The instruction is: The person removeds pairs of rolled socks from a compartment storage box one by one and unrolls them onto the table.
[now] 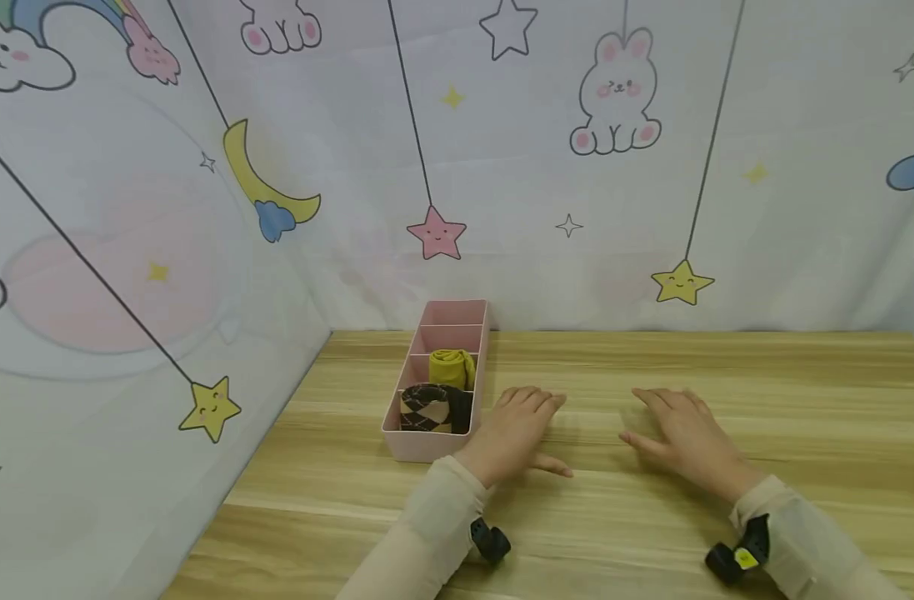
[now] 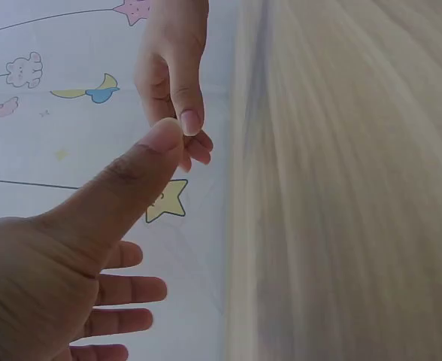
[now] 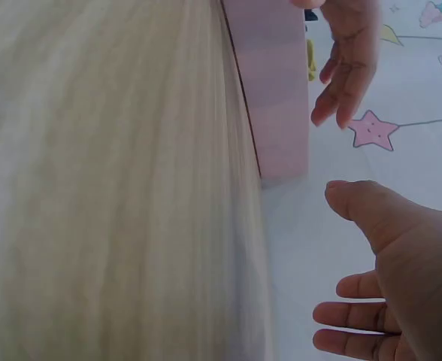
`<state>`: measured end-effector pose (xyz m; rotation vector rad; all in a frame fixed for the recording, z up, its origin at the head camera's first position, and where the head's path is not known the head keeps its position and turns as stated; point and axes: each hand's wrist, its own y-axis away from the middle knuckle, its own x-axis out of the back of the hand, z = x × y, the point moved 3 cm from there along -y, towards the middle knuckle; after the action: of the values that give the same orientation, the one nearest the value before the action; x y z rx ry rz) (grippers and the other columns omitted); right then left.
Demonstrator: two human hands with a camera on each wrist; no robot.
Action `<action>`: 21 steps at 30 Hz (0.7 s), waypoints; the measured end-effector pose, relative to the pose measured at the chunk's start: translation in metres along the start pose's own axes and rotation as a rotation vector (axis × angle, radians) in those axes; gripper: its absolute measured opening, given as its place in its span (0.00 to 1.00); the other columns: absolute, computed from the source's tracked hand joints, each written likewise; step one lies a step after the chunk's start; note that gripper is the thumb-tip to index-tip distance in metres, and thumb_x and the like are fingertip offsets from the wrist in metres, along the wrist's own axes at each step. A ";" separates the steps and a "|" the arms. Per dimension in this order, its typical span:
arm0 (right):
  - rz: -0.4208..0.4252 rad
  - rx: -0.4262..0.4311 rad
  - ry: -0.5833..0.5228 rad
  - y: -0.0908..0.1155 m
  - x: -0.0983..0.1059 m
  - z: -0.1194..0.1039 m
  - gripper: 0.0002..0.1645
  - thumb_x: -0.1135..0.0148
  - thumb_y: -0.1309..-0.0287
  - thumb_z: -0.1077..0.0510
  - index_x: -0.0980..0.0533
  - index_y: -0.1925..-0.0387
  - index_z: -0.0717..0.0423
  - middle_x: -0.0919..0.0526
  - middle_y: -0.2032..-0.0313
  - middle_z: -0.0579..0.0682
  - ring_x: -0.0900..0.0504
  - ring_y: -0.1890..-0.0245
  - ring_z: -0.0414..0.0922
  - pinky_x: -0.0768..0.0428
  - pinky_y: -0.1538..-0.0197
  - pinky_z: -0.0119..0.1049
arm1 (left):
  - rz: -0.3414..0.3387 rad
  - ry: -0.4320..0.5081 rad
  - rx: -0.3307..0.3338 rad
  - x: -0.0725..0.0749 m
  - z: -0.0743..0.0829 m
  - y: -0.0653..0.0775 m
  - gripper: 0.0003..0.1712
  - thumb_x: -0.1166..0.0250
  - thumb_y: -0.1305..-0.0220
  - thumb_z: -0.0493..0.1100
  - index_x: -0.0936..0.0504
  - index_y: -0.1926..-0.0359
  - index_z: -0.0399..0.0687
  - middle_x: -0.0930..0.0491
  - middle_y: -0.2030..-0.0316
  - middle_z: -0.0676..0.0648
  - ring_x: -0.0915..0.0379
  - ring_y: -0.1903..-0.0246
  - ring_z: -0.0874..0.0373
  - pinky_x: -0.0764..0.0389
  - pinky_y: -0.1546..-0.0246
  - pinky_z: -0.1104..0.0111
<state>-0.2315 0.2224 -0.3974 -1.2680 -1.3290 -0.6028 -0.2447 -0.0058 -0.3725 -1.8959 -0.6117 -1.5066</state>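
Note:
My left hand [image 1: 512, 433] hovers just right of a pink divided box [image 1: 427, 447], its fingers spread and holding nothing. To the right, apart from it, my right hand [image 1: 685, 442] is over the table with fingers extended and nothing in them. In the box's nearest compartment sits a rolled black-and-tan argyle fabric piece [image 1: 427, 408]. A rolled mustard-yellow fabric piece [image 1: 451, 369] fills the one behind it, and the two far compartments hold nothing. The right wrist view shows the side wall of the pink box [image 3: 273, 98] near the left hand [image 3: 352, 56].
A wood-grain table [image 1: 599, 533] lies under both hands. Behind it hangs a white backdrop [image 1: 531, 275] with cartoon stars and bunnies, meeting the table's back edge. Another patterned wall [image 1: 112, 467] runs along the left edge. Small black cameras sit on both wrists.

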 end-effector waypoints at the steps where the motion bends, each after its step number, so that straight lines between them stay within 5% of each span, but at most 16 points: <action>1: 0.004 0.009 0.005 -0.001 0.001 -0.001 0.40 0.37 0.43 0.40 0.30 0.39 0.65 0.23 0.45 0.65 0.27 0.43 0.63 0.40 0.36 0.63 | -0.005 -0.011 -0.006 0.002 0.000 0.000 0.55 0.38 0.57 0.77 0.33 0.33 0.51 0.25 0.40 0.53 0.32 0.38 0.58 0.35 0.34 0.64; 10: 0.046 0.104 0.023 -0.010 0.005 -0.014 0.21 0.35 0.43 0.51 0.20 0.54 0.63 0.15 0.57 0.58 0.18 0.54 0.57 0.25 0.47 0.58 | -0.030 0.015 0.010 0.025 -0.007 0.006 0.46 0.34 0.55 0.73 0.24 0.40 0.51 0.20 0.47 0.52 0.27 0.44 0.57 0.31 0.37 0.64; 21: 0.036 0.133 -0.022 -0.021 0.009 -0.035 0.15 0.35 0.43 0.54 0.19 0.59 0.62 0.16 0.61 0.55 0.17 0.60 0.53 0.19 0.54 0.50 | 0.019 0.050 0.076 0.044 -0.025 0.017 0.41 0.30 0.58 0.71 0.20 0.46 0.52 0.19 0.52 0.53 0.26 0.48 0.56 0.30 0.38 0.62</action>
<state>-0.2352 0.1879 -0.3743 -1.1903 -1.3395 -0.4680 -0.2398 -0.0366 -0.3293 -1.7969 -0.6182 -1.4928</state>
